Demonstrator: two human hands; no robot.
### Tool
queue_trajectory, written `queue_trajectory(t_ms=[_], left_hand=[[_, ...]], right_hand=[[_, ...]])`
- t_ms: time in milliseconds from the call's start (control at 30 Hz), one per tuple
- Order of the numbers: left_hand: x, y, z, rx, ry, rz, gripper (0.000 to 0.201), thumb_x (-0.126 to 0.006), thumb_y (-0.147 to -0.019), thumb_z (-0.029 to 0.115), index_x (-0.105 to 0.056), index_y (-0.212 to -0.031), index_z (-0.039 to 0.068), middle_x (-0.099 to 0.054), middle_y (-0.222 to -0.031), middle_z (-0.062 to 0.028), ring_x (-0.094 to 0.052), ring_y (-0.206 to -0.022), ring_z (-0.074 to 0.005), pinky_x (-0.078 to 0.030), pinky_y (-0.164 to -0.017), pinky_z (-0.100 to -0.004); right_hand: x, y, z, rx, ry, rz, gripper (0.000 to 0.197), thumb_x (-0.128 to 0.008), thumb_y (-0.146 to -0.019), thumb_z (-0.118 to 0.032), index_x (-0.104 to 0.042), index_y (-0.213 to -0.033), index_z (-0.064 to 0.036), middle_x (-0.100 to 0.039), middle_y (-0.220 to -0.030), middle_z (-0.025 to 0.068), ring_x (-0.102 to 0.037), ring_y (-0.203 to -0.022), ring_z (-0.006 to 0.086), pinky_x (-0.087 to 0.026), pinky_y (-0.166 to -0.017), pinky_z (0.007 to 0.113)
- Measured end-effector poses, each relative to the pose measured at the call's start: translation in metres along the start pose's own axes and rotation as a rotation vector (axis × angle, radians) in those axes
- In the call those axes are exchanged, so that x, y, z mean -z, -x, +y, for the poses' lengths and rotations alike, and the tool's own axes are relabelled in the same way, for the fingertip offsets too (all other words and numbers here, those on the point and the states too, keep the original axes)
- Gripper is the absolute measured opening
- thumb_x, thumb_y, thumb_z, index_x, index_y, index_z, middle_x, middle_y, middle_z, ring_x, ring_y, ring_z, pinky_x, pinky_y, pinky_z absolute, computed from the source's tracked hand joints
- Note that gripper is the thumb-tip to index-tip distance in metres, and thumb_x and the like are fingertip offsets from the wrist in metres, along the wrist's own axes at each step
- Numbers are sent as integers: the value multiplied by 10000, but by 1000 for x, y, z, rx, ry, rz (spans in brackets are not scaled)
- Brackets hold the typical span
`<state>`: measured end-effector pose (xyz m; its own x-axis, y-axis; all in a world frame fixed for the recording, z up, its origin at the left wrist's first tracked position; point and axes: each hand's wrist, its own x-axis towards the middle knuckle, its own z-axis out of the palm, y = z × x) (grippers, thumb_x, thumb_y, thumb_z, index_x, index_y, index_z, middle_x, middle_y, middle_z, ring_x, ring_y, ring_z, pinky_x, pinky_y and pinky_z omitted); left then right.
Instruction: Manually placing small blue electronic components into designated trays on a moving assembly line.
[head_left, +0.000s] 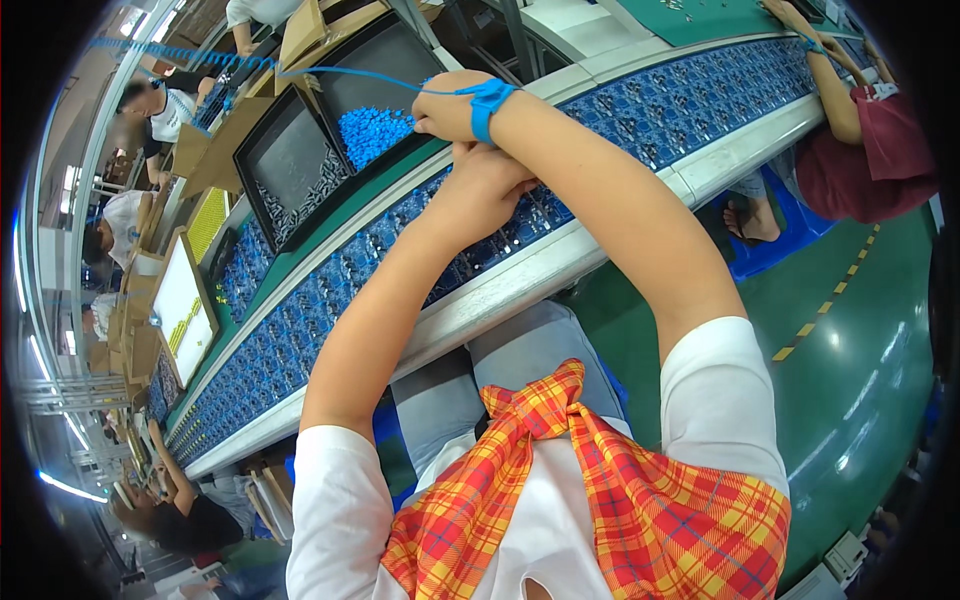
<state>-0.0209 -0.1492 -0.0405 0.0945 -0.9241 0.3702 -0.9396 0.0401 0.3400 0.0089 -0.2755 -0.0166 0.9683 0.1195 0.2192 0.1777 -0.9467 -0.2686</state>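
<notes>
"Seeing any grip in the right hand point(450, 105)?"

"Cannot tell. Bent fingers at the near right edge of the right black tray point(368, 82), tips partly hidden. Same doubt for the left hand point(485, 190): curled low over the circuit boards point(330, 310), just under the right wrist, with any held piece out of sight."

"And the blue parts point(375, 137)?"

"Heaped at the near end of that tray, just left of the right hand, beyond the board line."

"Any risk from here?"

"Possibly. Could snag the blue cord point(350, 72), strung from the wrist strap point(487, 108) across the tray, and spill parts. Could also bump boards out of line with arms crossed so closely, or drop a stray part among them."

"Other containers?"

"To the left, another black tray point(285, 150), with small grey parts point(305, 195) gathered toward the near side and otherwise mostly bare. Farther left, a white tray point(190, 280) with a few yellow pieces point(180, 332)."
</notes>
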Motion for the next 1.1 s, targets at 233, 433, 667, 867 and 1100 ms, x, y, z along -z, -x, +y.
queue_trajectory(t_ms=[233, 433, 667, 867, 1100], left_hand=[[-3, 11, 3, -170, -325, 165, 304, -629, -742, 62, -743, -997, 180, -692, -1074, -49, -537, -1174, -273, -280, -1016, -569], [62, 59, 97, -23, -276, 156, 206, -644, -752, 227, -705, -934, 150, -606, -1049, -76, -537, -1051, -293, -362, -887, -489], [189, 186, 189, -332, -126, 739, 140, -666, -791, 275, -654, -756, 140, -622, -835, -16, -529, -900, -212, -353, -835, -426], [169, 188, 229, 77, -322, 1546, 105, -725, -792, 238, -655, -740, 179, -554, -763, 30, -459, -795, -172, -404, -718, -340], [186, 205, 232, 100, -237, 1529, 162, -645, -802, 70, -595, -684, 170, -537, -722, 43, -441, -706, -147, -388, -692, -309]], right_hand=[[-10, -8, 12, 165, -80, 100, 314, -578, -901, -332, -701, -994, -58, -681, -949, 190, -640, -916, 384, -506, -825, 461], [-3, 7, 7, 137, -119, 36, 277, -601, -913, -270, -696, -961, -14, -645, -912, 191, -612, -902, 363, -465, -803, 431], [-34, 12, 1, 166, 69, 168, 235, -593, -927, -218, -663, -1048, -29, -633, -1007, 157, -584, -996, 339, -442, -874, 414], [-41, 6, 23, 231, 129, 231, 276, -563, -951, -212, -630, -1145, -27, -594, -1037, 147, -555, -1003, 350, -427, -861, 410], [-38, 17, 53, 206, 69, 160, 372, -509, -996, -278, -579, -1263, -28, -579, -1181, 176, -545, -1109, 353, -413, -950, 413]])
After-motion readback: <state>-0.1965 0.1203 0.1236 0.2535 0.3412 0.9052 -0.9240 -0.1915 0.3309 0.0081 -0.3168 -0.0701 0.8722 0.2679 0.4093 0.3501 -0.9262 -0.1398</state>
